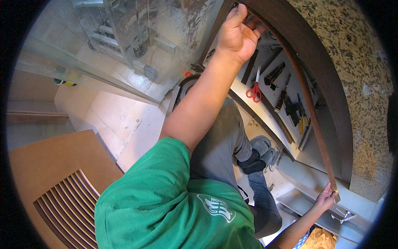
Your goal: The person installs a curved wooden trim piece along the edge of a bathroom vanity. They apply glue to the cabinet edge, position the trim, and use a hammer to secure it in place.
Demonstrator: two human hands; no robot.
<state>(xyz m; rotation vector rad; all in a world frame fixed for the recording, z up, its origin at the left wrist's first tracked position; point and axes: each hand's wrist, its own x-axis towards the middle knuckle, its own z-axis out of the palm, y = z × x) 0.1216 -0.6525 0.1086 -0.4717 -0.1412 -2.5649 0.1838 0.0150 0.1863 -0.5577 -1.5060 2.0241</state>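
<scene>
A long, thin dark-brown wooden strip (311, 106) runs along the front of a cabinet opening beneath a speckled stone countertop (348, 54). My left hand (237, 36) is raised at the top of the view, its fingers curled at the strip's far end; part of that grip is hidden. At the lower right, my right hand (326, 199) pinches the near end between thumb and fingers. Behind the strip, on a white board (265, 114), lie red-handled scissors (254, 92), a screwdriver (281, 101), yellow-handled pliers (303, 120) and other dark tools.
A dark-brown wooden frame (331, 70) borders the countertop. Glass panels (99, 76) and a metal stepladder (105, 39) stand at the upper left. A slatted brown wooden panel (68, 166) is at the lower left. Yellow cloth (322, 239) lies at the lower right.
</scene>
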